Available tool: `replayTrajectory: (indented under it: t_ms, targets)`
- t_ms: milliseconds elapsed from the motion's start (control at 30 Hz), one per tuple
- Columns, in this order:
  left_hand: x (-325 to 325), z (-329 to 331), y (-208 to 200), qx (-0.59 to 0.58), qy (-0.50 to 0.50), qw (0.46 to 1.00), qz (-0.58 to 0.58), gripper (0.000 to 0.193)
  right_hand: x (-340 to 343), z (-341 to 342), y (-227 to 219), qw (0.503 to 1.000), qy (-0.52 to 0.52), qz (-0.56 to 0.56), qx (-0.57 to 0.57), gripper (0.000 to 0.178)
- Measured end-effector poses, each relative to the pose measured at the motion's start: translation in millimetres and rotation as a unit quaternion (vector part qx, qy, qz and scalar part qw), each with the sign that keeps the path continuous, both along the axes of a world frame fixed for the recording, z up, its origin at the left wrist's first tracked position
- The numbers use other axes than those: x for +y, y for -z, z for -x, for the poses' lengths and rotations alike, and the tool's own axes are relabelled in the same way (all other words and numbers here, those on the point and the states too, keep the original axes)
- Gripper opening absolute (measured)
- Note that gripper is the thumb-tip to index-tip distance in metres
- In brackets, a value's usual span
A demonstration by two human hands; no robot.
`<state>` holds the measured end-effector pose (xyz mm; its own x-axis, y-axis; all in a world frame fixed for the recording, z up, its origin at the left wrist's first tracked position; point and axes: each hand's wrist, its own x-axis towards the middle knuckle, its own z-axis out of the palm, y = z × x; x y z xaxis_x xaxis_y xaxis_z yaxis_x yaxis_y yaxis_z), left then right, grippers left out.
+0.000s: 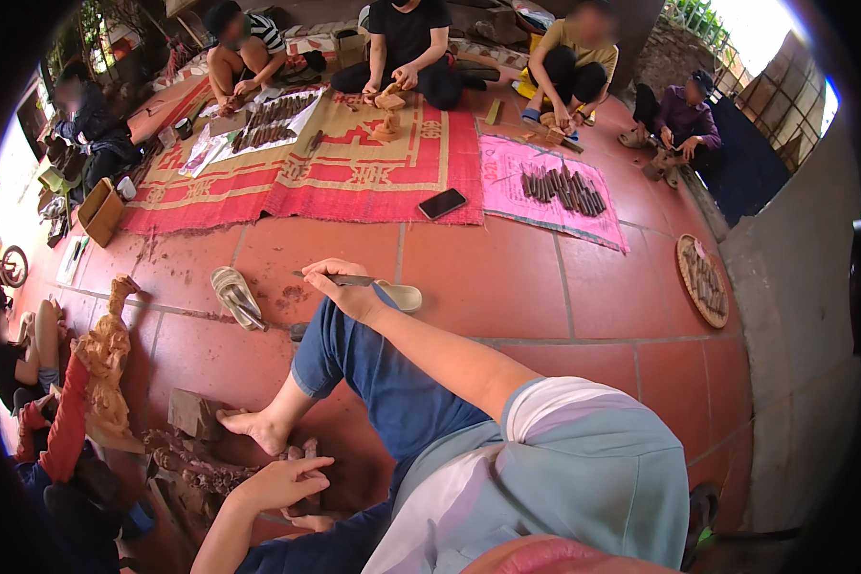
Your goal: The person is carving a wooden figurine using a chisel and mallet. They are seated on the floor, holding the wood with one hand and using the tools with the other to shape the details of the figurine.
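In my right hand (349, 290), raised by my bent knee, is a slim dark carving chisel (352, 280), its thin end pointing left. My left hand (282, 481) is low by my bare foot, its fingers laid across a dark brown carved piece of wood (310, 450) and gripping it. Part of that wood is hidden under the hand. A knobbly, root-like dark carving (196, 462) lies just left of it. Beside my toes stands a rough wooden block (194, 413).
A pale carved wooden figure (107, 368) stands left, near a red-sleeved person. Slippers (236, 297) lie ahead. A phone (442, 204) is on the red mat (354, 206). Several chisels lie on a pink sheet (512, 158) and in a round basket (688, 251). Several people sit around, some carving.
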<state>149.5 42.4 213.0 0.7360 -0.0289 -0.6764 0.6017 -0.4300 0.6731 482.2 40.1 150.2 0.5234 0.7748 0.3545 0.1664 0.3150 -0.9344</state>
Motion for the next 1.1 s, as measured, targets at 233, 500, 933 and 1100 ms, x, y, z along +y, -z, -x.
replayTrajectory:
  t_ms: [233,500,933,1100]
  targets:
    - [1,2,4,-0.015,-0.005,1.0,0.006,0.048,1,0,0,1.0,-0.003,0.005,0.001,0.018]
    - [5,0,11,-0.012,-0.003,1.0,0.015,0.049,3,-6,7,0.999,0.01,-0.011,-0.033,0.018]
    - [18,-15,-7,-0.111,-0.29,0.95,-0.025,0.063,1,-7,9,0.999,0.029,-0.025,-0.031,0.023]
    - [135,7,-124,-0.576,-0.619,0.52,-0.118,0.066,-4,-5,10,0.998,0.041,-0.03,-0.048,0.016]
